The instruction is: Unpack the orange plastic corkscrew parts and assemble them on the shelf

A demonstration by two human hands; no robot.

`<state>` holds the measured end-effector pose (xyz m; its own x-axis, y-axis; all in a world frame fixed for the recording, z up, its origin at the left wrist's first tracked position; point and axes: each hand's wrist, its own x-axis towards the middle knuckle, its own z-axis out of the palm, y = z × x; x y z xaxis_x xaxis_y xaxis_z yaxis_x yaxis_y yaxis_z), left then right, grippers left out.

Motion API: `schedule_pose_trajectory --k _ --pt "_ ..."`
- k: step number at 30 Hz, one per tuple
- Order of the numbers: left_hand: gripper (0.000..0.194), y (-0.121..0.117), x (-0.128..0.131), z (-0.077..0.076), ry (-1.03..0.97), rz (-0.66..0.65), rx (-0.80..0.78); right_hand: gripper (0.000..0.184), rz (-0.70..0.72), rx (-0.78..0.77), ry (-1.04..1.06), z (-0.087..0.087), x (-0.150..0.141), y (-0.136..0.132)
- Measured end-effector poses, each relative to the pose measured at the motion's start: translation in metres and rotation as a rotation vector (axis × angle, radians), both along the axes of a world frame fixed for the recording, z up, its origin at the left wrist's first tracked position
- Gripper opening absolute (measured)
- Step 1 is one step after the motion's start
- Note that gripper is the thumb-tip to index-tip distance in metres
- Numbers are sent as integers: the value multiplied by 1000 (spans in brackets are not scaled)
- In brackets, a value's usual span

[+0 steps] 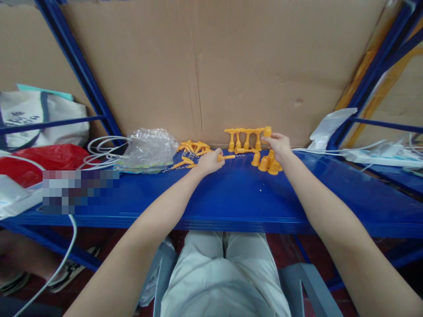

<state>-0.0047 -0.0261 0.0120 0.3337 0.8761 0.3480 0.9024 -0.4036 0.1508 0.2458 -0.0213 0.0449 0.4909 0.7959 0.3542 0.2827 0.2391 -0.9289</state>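
My left hand [210, 162] is closed on a yellow plastic corkscrew [229, 156], whose thin metal spiral points right. In my right hand [280, 145] a yellow bell-shaped cap [267, 132] is pinched between thumb and fingers, beside the standing row. That row of yellow T-handled corkscrews [246, 138] stands upright against the cardboard, between my hands. Another yellow corkscrew [247, 151] lies on its side in front of it. Several loose yellow caps [263, 164] stand below my right hand. Left of my left hand, yellow corkscrews with bare spirals [194, 147] lie in a pile.
A stack of clear plastic bags [150, 147] lies left on the blue table [231, 198]. White cables [102, 149], a red bag [49, 160] and a cloth bag [62, 121] are farther left. Cardboard [205, 70] walls the back; blue posts [82, 66] rise at the sides.
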Motion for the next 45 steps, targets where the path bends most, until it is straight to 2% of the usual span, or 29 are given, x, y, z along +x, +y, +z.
schedule_pose_trajectory --k 3,5,7,9,14,20,25,35,38,41,45 --pt "29 1 -1 0 -3 4 4 23 -43 48 -694 -8 6 -2" --pt "29 1 -1 0 2 9 7 33 1 12 -1050 -12 7 -5" --pt "30 1 -1 1 7 13 8 38 68 -16 -1250 -13 3 -9" --pt "31 1 -1 2 12 16 7 39 108 -25 -1343 -14 -4 -12" --pt "32 2 -2 2 22 -1 11 38 99 -47 -1431 -13 -19 -17" --pt "31 5 -4 1 -4 -8 14 43 -36 -153 -1492 -7 -25 -30" --pt "31 5 -4 -1 -26 -9 17 43 -77 -172 -1539 -2 -36 -40" --pt "31 5 -4 0 -47 -18 7 44 -137 -270 -1519 -1 -39 -45" --pt "30 6 -4 -2 -52 -36 22 42 -61 -231 -1494 -6 -37 -40" --pt "28 9 -5 -5 -57 -72 57 40 134 -99 -1456 -15 -34 -28" --pt "27 18 -12 -9 -128 -143 75 37 305 60 -1264 -27 -28 -9"
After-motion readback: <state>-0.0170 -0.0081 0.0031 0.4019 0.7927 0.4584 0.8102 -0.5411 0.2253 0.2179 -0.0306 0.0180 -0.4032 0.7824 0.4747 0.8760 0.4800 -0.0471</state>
